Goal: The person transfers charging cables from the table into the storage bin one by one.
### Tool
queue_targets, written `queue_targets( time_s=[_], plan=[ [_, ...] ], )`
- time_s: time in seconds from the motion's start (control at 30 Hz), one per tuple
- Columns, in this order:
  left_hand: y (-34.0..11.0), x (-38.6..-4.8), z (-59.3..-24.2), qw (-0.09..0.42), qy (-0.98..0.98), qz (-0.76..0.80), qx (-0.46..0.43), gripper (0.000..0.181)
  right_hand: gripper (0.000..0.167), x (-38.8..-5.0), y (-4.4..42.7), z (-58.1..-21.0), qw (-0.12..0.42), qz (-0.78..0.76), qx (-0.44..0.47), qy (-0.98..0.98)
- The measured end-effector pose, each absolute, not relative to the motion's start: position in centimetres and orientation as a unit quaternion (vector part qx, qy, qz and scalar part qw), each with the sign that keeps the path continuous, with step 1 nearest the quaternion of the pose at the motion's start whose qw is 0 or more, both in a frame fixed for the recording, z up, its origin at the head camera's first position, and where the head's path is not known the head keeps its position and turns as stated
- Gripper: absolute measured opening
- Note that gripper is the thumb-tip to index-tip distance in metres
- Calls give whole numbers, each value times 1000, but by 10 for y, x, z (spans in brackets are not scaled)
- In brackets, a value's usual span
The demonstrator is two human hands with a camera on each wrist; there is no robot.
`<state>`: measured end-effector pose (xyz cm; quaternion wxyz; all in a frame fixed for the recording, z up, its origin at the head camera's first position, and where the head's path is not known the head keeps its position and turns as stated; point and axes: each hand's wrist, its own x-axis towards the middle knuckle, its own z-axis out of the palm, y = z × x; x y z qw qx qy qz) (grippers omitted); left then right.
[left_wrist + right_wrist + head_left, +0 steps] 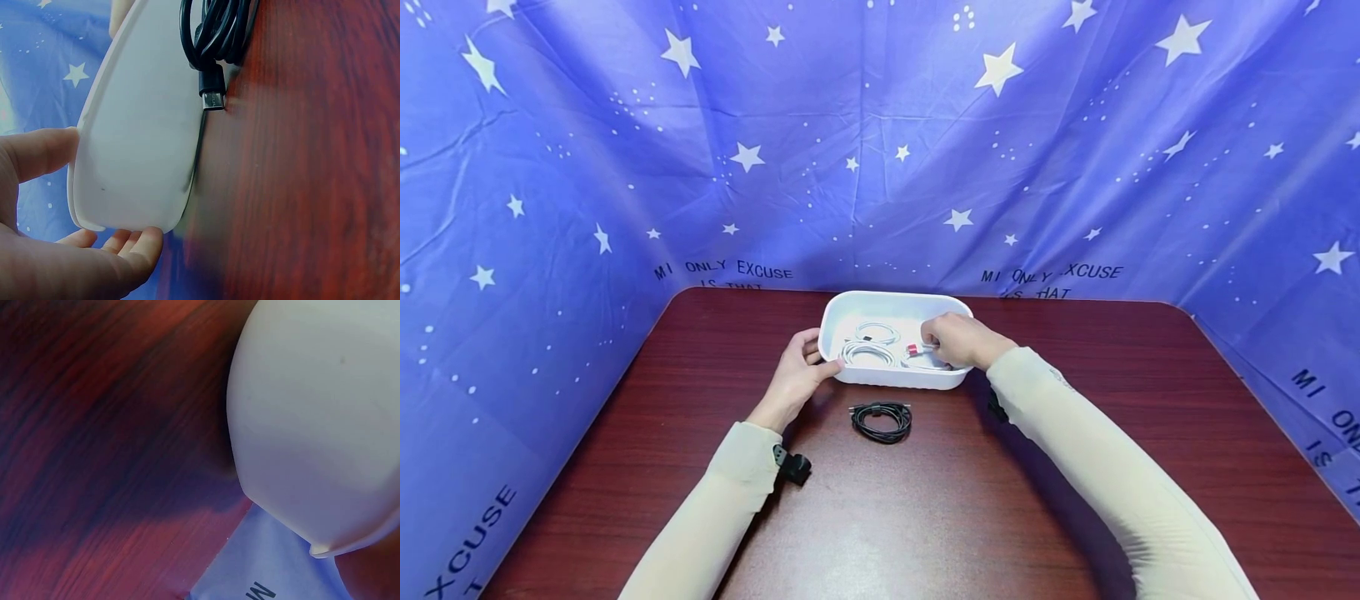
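Note:
A white plastic box (pixel 898 379) stands on the table with coiled white cables (pixel 868 354) inside. My left hand (pixel 795 372) holds its left end, thumb at the front rim and fingers along the end wall; the left wrist view shows this hand (pixel 69 256) at the box wall (pixel 134 125) too. My right hand (pixel 962 339) reaches into the box's right part, fingers curled on a white cable with a red connector (pixel 913 350); its fingertips are partly hidden. The right wrist view has only the box's outside (pixel 319 425).
A coiled black cable (pixel 882 422) lies on the dark red wooden table (pixel 880 492), just in front of the box; its metal plug (pixel 213 101) shows in the left wrist view. A blue curtain with white stars (pixel 865 192) surrounds the table's back and sides.

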<state>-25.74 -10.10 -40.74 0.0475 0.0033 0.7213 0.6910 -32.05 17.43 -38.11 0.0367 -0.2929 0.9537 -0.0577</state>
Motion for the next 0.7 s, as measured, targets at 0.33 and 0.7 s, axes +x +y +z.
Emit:
queue_targets(
  time_s=[0.33, 0.7],
  plan=[
    [-101, -258, -409, 50, 723, 689, 3, 69, 8, -322, 174, -382, 52, -45, -293, 953],
    [-101, -258, -409, 48, 723, 689, 0, 68, 6, -323, 174, -384, 42, -51, -291, 954]
  ],
)
